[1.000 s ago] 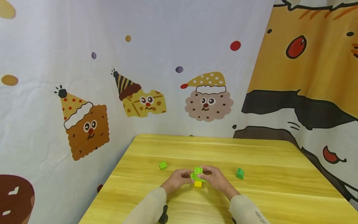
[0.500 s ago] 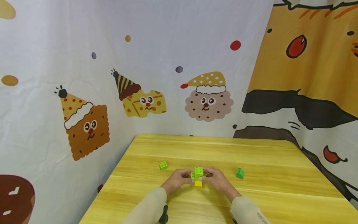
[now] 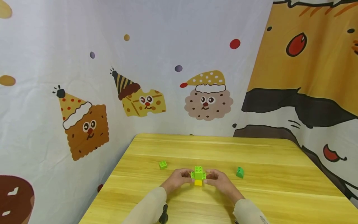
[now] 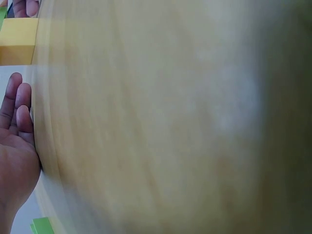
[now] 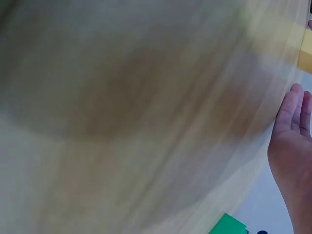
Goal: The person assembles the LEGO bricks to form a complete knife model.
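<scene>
A small toy-brick build stands upright on the table, with a yellow brick at its base and lime-green bricks above, studs jutting out on both sides. My left hand holds its left side, thumb in front and fingers behind. On the other side my right hand pinches the right lime part between thumb and fingers. The left wrist view shows the lower fingers of the left hand beside the yellow brick. In the right wrist view, the right hand extends toward the yellow brick; its thumb is hidden.
A loose lime-green brick lies left of the build. To the right lies a darker green, curved brick. The wooden table ends at a printed cloth backdrop.
My right thumb has moved from the front of the lime bricks to the right side, uncovering the studded part there. My left hand keeps its place; the view shifts slightly.
</scene>
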`<action>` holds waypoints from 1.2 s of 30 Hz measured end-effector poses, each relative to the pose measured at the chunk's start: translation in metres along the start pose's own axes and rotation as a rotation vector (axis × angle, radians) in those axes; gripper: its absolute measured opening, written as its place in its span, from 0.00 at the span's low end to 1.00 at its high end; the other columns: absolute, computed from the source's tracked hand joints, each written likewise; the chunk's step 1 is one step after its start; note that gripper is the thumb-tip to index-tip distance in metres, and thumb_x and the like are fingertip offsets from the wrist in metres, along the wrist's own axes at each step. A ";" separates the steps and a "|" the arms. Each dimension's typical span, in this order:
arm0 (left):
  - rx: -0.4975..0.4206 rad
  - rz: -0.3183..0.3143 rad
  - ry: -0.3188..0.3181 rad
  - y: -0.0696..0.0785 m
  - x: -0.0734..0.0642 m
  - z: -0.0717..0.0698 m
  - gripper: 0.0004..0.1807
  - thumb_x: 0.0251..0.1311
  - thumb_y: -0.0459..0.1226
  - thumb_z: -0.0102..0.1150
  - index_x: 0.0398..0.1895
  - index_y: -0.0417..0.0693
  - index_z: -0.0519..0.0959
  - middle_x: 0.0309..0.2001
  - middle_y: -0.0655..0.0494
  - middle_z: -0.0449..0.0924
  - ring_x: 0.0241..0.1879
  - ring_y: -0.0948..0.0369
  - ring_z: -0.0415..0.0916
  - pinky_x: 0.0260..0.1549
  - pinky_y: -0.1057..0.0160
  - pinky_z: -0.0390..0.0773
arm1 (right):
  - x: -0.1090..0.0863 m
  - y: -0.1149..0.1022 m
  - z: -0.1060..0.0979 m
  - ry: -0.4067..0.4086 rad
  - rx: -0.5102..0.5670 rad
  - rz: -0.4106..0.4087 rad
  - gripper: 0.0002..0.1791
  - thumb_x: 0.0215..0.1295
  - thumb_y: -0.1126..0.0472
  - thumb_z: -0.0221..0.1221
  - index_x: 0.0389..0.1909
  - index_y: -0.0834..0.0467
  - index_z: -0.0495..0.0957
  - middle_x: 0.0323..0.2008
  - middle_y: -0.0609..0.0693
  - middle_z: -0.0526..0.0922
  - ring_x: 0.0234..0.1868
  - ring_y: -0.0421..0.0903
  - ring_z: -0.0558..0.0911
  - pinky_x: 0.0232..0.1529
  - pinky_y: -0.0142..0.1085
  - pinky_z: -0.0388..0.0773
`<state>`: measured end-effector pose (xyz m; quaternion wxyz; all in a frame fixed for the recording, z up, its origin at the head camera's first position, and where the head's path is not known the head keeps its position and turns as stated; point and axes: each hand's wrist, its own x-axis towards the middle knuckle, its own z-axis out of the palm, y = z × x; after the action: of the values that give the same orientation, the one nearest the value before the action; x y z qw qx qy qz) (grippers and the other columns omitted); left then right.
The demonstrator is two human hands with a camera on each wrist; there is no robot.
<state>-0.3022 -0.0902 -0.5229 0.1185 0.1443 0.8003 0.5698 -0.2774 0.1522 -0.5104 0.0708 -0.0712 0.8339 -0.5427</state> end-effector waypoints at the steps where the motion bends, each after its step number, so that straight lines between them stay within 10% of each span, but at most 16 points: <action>1: 0.002 -0.003 0.001 0.000 0.000 0.000 0.18 0.58 0.42 0.71 0.52 0.52 0.83 0.38 0.56 0.79 0.39 0.58 0.73 0.36 0.59 0.71 | 0.000 0.001 0.000 0.000 0.013 0.003 0.32 0.60 0.55 0.70 0.63 0.61 0.73 0.48 0.53 0.81 0.51 0.51 0.78 0.54 0.52 0.74; 21: 0.019 0.006 -0.035 0.002 0.001 -0.001 0.26 0.59 0.43 0.70 0.61 0.49 0.78 0.41 0.55 0.78 0.41 0.58 0.73 0.37 0.58 0.73 | 0.002 0.009 0.003 0.007 0.107 0.022 0.23 0.61 0.57 0.69 0.56 0.59 0.79 0.51 0.53 0.81 0.52 0.51 0.78 0.50 0.46 0.77; 29: -0.001 0.021 -0.074 0.000 -0.010 -0.024 0.32 0.62 0.45 0.67 0.68 0.47 0.72 0.50 0.50 0.77 0.48 0.55 0.74 0.47 0.49 0.75 | 0.003 0.009 0.006 -0.009 0.115 0.035 0.26 0.60 0.53 0.70 0.58 0.60 0.78 0.52 0.53 0.81 0.53 0.51 0.78 0.51 0.47 0.77; 36: 0.017 0.027 0.028 0.001 -0.014 -0.059 0.28 0.66 0.44 0.63 0.65 0.41 0.72 0.46 0.50 0.76 0.44 0.52 0.74 0.41 0.48 0.75 | 0.002 0.007 0.005 -0.006 0.099 0.030 0.26 0.61 0.54 0.69 0.58 0.60 0.78 0.51 0.53 0.81 0.53 0.51 0.78 0.51 0.47 0.76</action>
<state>-0.3095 -0.1468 -0.5031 0.0984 0.1480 0.8047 0.5664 -0.2791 0.1497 -0.5186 0.0850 -0.0565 0.8067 -0.5820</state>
